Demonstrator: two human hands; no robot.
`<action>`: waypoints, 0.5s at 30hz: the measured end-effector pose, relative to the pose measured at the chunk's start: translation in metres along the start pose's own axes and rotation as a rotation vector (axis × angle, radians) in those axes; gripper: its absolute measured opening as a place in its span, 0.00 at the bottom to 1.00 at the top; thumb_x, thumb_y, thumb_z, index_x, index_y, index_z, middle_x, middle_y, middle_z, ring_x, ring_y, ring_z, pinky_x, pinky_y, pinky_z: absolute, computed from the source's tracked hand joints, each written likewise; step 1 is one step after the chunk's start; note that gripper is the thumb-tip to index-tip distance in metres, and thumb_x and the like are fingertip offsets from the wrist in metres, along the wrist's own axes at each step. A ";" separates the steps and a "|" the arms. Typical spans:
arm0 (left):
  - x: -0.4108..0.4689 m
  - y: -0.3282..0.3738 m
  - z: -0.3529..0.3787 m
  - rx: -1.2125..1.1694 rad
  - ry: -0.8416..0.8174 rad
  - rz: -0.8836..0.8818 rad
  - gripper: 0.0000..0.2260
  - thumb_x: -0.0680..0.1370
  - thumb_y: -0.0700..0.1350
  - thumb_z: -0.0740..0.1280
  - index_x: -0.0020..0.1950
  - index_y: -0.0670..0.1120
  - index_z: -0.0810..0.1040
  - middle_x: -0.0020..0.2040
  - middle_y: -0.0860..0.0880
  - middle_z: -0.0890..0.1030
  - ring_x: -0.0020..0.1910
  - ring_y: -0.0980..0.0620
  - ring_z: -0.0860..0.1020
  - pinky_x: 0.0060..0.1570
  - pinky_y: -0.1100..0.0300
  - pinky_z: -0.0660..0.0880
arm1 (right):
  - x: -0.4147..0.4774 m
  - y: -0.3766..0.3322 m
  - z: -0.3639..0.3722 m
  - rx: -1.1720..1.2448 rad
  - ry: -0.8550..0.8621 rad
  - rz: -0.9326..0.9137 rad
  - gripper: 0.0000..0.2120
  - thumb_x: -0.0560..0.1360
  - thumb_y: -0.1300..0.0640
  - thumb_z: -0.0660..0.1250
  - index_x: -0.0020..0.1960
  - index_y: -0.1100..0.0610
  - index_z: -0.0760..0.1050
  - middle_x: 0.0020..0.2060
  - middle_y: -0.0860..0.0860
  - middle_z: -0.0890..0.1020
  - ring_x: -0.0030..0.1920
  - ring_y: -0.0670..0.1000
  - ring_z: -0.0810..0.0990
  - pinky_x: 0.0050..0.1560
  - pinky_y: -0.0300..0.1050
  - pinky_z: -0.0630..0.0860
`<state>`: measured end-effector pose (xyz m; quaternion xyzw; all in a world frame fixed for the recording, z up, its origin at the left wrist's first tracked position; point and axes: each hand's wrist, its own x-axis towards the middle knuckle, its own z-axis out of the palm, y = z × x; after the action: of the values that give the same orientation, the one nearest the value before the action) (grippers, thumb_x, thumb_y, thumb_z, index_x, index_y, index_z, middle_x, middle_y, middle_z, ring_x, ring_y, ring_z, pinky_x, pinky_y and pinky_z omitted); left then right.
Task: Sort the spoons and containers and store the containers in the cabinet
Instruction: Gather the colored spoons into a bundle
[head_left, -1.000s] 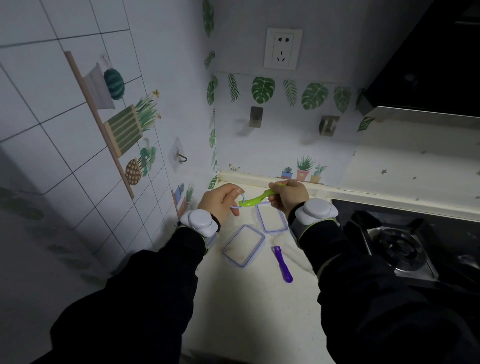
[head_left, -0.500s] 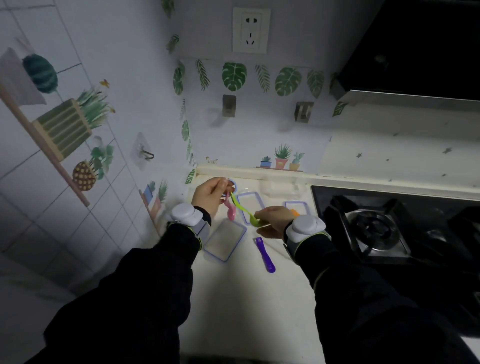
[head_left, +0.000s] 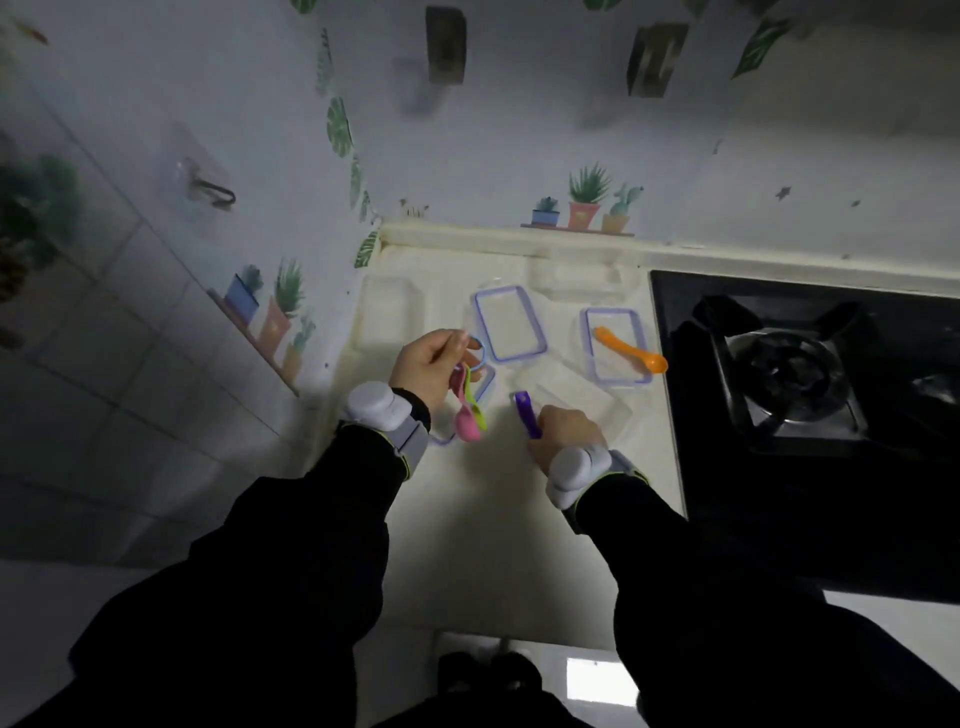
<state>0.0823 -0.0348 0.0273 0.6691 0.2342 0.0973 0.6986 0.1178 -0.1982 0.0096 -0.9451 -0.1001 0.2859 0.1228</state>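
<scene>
My left hand holds a blue ring from which a pink spoon and a green spoon hang above the cream counter. My right hand is closed on a purple spoon that lies low over the counter. An orange spoon rests across a purple-rimmed lid. A second purple-rimmed lid lies behind my left hand. Clear containers sit at the back left, at the back and beside my right hand.
A black gas hob fills the right side, close to the lids. Tiled walls with plant stickers close the counter at the left and back. A wall hook sticks out at the left. The floor shows below the counter's front edge.
The green spoon has left my right hand and now hangs on the ring in my left hand. My right hand has dropped onto the purple spoon. The camera has tilted down.
</scene>
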 end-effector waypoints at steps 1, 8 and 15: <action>-0.001 -0.002 0.000 0.003 0.009 -0.007 0.13 0.81 0.39 0.58 0.39 0.46 0.75 0.23 0.56 0.79 0.23 0.60 0.78 0.31 0.66 0.77 | 0.002 0.002 0.003 -0.010 -0.003 -0.004 0.13 0.73 0.56 0.63 0.56 0.58 0.75 0.57 0.58 0.80 0.58 0.59 0.79 0.49 0.43 0.71; -0.007 0.009 0.014 -0.007 0.049 -0.019 0.07 0.80 0.40 0.59 0.47 0.39 0.75 0.34 0.44 0.77 0.20 0.60 0.75 0.25 0.71 0.73 | 0.005 0.003 -0.006 -0.012 0.018 -0.032 0.13 0.74 0.55 0.62 0.57 0.58 0.74 0.56 0.59 0.80 0.57 0.61 0.78 0.50 0.45 0.72; 0.013 0.033 0.054 0.048 -0.022 0.030 0.12 0.79 0.43 0.62 0.36 0.45 0.77 0.32 0.46 0.78 0.21 0.60 0.76 0.28 0.68 0.74 | 0.002 0.012 -0.052 0.144 0.093 -0.110 0.10 0.75 0.51 0.65 0.53 0.53 0.79 0.54 0.54 0.82 0.57 0.56 0.79 0.51 0.43 0.72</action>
<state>0.1243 -0.0742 0.0568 0.6903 0.2185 0.0947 0.6832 0.1498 -0.2184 0.0471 -0.9391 -0.1252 0.2411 0.2103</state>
